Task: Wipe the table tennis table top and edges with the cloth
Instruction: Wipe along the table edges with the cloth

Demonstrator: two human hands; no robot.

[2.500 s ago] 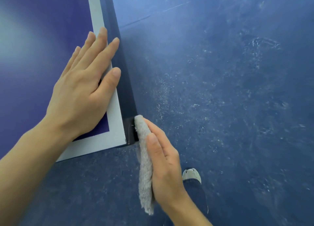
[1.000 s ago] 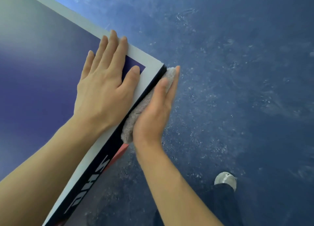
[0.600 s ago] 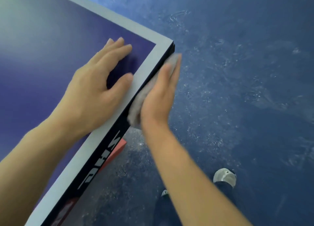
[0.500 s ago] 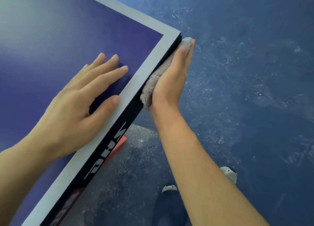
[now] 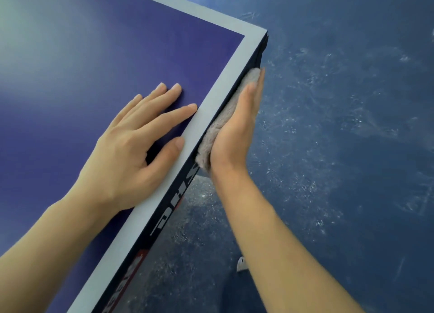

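Note:
The table tennis table (image 5: 98, 54) has a dark blue top with a white border line (image 5: 225, 94) and a dark side edge bearing white letters. My left hand (image 5: 133, 153) lies flat on the top near the border, fingers straight and spread. My right hand (image 5: 237, 129) presses a grey fluffy cloth (image 5: 225, 122) flat against the side edge, a short way below the table's corner (image 5: 264, 34). The fingers of that hand are straight along the edge, and most of the cloth is hidden behind the palm.
A scuffed blue floor (image 5: 340, 148) with pale marks fills the right side. The toe of my light shoe (image 5: 240, 264) shows beneath my right forearm. A red patch (image 5: 138, 257) sits on the table's side edge lower down.
My right hand with the cloth has slid back along the side edge, away from the corner. My left hand stays flat on the top. The view has shifted, showing more of the table.

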